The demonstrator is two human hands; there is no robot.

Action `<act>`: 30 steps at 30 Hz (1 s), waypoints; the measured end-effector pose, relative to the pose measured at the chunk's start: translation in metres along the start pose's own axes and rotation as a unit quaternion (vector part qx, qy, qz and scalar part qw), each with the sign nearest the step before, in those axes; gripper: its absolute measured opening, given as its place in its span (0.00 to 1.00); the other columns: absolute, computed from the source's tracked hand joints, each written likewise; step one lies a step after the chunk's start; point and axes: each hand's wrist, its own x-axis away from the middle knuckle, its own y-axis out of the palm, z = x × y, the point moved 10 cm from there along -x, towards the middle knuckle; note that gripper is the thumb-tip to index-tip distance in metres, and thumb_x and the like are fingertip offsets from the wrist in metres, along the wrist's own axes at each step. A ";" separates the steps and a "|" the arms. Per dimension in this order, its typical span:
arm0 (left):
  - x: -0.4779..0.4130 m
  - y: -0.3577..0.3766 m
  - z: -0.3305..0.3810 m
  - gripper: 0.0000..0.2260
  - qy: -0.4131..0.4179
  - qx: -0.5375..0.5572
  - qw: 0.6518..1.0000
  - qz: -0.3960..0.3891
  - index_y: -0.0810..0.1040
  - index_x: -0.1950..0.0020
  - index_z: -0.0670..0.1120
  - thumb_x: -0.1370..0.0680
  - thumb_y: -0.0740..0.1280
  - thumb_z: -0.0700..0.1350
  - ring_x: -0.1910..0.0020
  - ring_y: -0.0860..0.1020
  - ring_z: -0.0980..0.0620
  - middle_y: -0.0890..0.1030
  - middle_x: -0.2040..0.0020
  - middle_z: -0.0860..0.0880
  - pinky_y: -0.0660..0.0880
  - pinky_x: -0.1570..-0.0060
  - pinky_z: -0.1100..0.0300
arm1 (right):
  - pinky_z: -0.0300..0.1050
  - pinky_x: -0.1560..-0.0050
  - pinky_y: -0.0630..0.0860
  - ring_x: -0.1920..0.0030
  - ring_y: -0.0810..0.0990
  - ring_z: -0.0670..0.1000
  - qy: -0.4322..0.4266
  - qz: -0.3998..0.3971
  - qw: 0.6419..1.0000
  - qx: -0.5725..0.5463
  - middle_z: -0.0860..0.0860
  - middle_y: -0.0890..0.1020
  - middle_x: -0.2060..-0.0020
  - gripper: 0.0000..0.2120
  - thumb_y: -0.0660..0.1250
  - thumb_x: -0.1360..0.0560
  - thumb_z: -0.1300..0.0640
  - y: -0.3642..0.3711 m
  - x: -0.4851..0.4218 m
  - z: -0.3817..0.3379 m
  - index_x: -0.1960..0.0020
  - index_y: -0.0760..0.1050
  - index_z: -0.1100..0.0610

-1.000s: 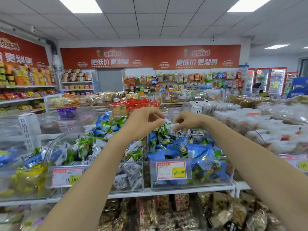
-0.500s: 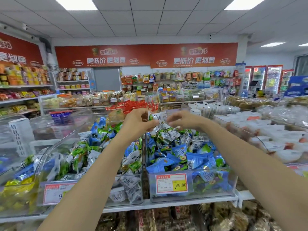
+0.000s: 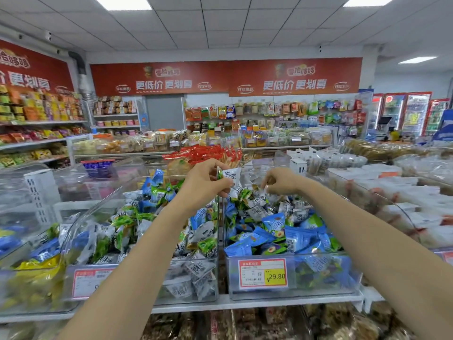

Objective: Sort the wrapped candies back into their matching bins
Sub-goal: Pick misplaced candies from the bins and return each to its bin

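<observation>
Over the divider (image 3: pixel 220 229) between the two clear bins, the left hand (image 3: pixel 203 185) pinches a white wrapped candy (image 3: pixel 231 176) between thumb and curled fingers. The piece stands up just off the fingertips, a little to the divider's right.

The grip takes only one edge of a slick wrapper. I judge that a slip would drop the piece almost on the line, so it could land in the wrong heap.

The right hand (image 3: pixel 282 181), right of the divider, curls its fingers down into the top of the pile. Whether it has hold of a piece I cannot tell. Digging there could send loose candies sliding, since the heap rises close to the divider's top edge.

Left of the divider, the left bin (image 3: pixel 81 217) holds green, white and blue wrappers mixed. Right of it, the right bin (image 3: pixel 318 285) is mostly blue in front, with white and green behind. The prints look much alike, which makes a mis-sort easy.
</observation>
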 end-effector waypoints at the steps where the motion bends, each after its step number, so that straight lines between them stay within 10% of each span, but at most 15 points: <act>1: 0.000 0.000 0.000 0.11 0.003 0.000 1.000 -0.001 0.75 0.42 0.46 0.23 0.70 0.41 0.58 0.84 0.45 0.83 0.52 0.41 0.82 0.51 0.49 | 0.43 0.60 0.73 0.66 0.72 0.48 -0.010 0.025 0.999 -0.041 0.51 0.77 0.62 0.10 0.62 0.22 0.66 -0.009 0.002 -0.003 0.43 0.78 0.63; 5: 0.000 0.001 0.002 0.10 0.020 0.001 1.000 -0.005 0.76 0.43 0.49 0.23 0.69 0.40 0.58 0.84 0.46 0.80 0.48 0.42 0.82 0.52 0.48 | 0.39 0.61 0.72 0.66 0.72 0.46 -0.031 -0.028 0.983 -0.181 0.48 0.75 0.64 0.10 0.65 0.22 0.63 -0.002 0.009 -0.012 0.41 0.78 0.61; 16: 0.007 -0.002 0.001 0.09 0.029 -0.006 0.999 -0.012 0.77 0.43 0.49 0.22 0.69 0.41 0.60 0.84 0.49 0.81 0.52 0.36 0.82 0.53 0.52 | 0.50 0.38 0.73 0.42 0.75 0.51 -0.010 -0.183 0.983 0.016 0.47 0.75 0.42 0.23 0.62 0.24 0.38 0.051 0.020 -0.022 0.35 0.73 0.51; 20: 0.009 -0.003 0.000 0.09 0.031 -0.002 0.999 -0.015 0.77 0.44 0.49 0.23 0.70 0.41 0.60 0.84 0.48 0.81 0.52 0.37 0.81 0.51 0.46 | 0.47 0.46 0.73 0.51 0.73 0.45 -0.018 -0.216 0.975 0.055 0.42 0.72 0.52 0.18 0.68 0.27 0.39 0.066 0.020 -0.025 0.45 0.75 0.49; 25: 0.009 -0.006 -0.004 0.08 0.017 0.002 1.000 -0.013 0.77 0.44 0.49 0.23 0.70 0.42 0.60 0.84 0.49 0.82 0.52 0.42 0.81 0.50 0.45 | 0.58 0.42 0.75 0.50 0.78 0.60 -0.042 -0.164 0.985 -0.027 0.56 0.79 0.50 0.15 0.72 0.27 0.49 0.054 0.021 -0.029 0.49 0.77 0.59; 30: 0.009 -0.008 -0.001 0.08 -0.005 -0.042 0.999 0.011 0.71 0.42 0.45 0.20 0.64 0.42 0.66 0.80 0.52 0.80 0.48 0.47 0.78 0.56 0.52 | 0.39 0.57 0.72 0.59 0.76 0.47 -0.058 -0.029 0.976 -0.206 0.49 0.78 0.57 0.13 0.72 0.27 0.51 -0.008 0.036 -0.035 0.49 0.78 0.59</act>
